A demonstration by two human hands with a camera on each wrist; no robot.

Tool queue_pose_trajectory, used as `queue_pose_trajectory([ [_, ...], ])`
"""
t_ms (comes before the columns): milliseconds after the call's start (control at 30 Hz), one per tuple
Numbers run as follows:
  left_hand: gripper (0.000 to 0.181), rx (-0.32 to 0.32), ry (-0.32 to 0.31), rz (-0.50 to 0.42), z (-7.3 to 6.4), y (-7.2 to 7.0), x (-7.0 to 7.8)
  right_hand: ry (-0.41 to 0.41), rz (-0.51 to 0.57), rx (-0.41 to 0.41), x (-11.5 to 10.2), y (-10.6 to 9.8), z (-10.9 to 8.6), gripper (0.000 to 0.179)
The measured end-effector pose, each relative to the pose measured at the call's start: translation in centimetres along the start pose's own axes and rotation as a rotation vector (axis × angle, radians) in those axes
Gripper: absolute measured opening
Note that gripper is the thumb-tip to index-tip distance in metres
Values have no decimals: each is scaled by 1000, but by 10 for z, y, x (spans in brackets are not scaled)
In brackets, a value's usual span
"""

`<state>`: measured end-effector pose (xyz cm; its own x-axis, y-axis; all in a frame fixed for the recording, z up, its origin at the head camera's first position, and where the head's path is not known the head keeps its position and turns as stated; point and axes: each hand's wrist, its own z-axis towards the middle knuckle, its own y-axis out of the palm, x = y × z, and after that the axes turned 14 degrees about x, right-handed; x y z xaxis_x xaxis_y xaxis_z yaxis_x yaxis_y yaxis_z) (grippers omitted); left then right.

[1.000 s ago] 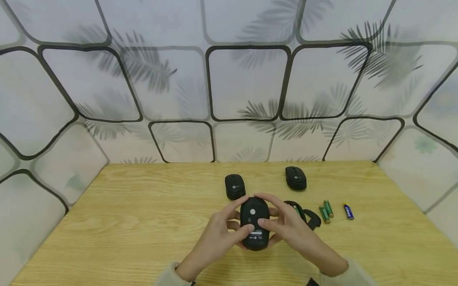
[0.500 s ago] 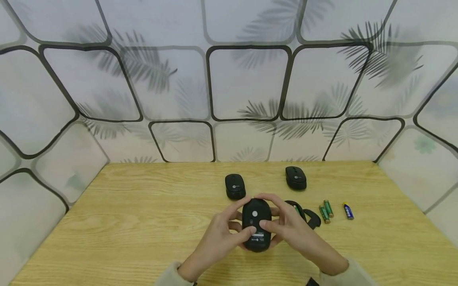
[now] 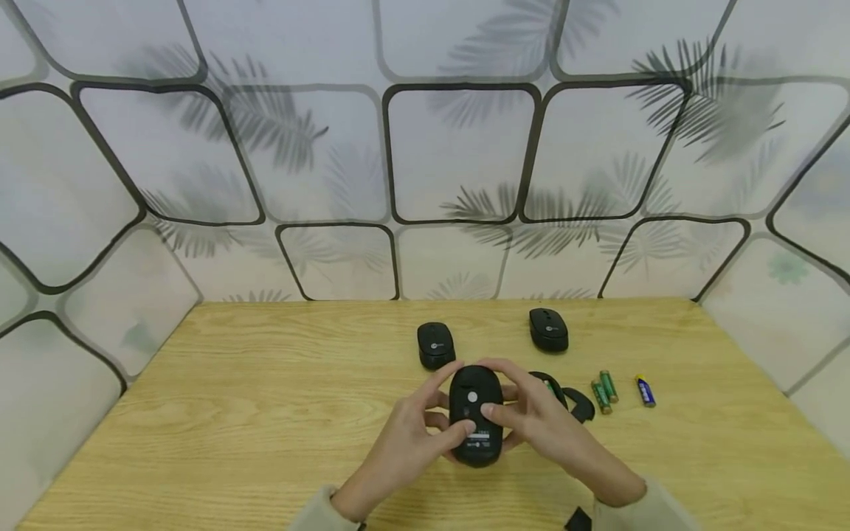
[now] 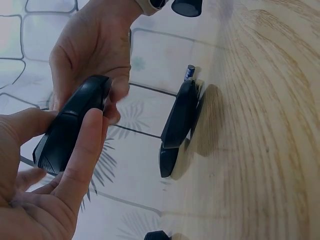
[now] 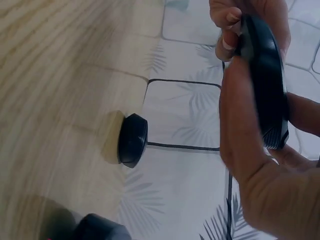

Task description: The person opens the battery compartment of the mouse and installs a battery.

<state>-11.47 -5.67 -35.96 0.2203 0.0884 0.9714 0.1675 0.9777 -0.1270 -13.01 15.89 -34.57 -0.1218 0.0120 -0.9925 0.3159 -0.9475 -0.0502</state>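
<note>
Shifted slightly to the right since a second ago, a black mouse [image 3: 474, 410] sits gripped between the fingers of the left hand [image 3: 410, 436] and the right hand [image 3: 543, 428]. Thumbs press its smooth, oval underside, index fingers curl to its far end, and the rest wrap beneath. Held above the wood-grained table [image 3: 265, 383], it lies underside up, facing the person; its long axis runs from them toward the wall [image 3: 458, 162], far end tilted higher. Beside the right hand, partly hidden, are a curved black shell [image 3: 560, 390] and a hooked black piece [image 3: 580, 405]. Further right lie two shiny green batteries [image 3: 609, 386] and a blue battery [image 3: 645, 391] with a yellow end. Behind, two rounded mice [image 3: 435, 348] rest well apart. Fern shapes and rounded outlines pattern the wall.
</note>
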Motion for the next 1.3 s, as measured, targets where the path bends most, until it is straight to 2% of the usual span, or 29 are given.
queue_pose_trajectory([
  [200,67,5,-10,-16,1,-3,1,-118,-129,147,-8,1,5,37],
  [367,63,14,-25,-35,2,-5,1,-187,-259,269,-17,0,9,22],
  [467,63,23,-38,-45,3,-5,0,-191,-242,349,-23,-4,11,14],
  [567,63,34,-55,-66,5,-6,0,-162,-168,394,-26,-11,12,15],
  [733,63,58,-68,-85,6,-10,0,-73,-89,325,-25,-25,14,32],
  [933,62,77,-76,-73,8,-13,2,-9,-92,292,-17,-32,16,40],
  [1100,63,79,-92,-91,8,-14,2,41,-136,255,-5,-35,21,37],
  [1300,63,68,-101,-105,9,-15,1,70,-247,155,7,-36,24,35],
])
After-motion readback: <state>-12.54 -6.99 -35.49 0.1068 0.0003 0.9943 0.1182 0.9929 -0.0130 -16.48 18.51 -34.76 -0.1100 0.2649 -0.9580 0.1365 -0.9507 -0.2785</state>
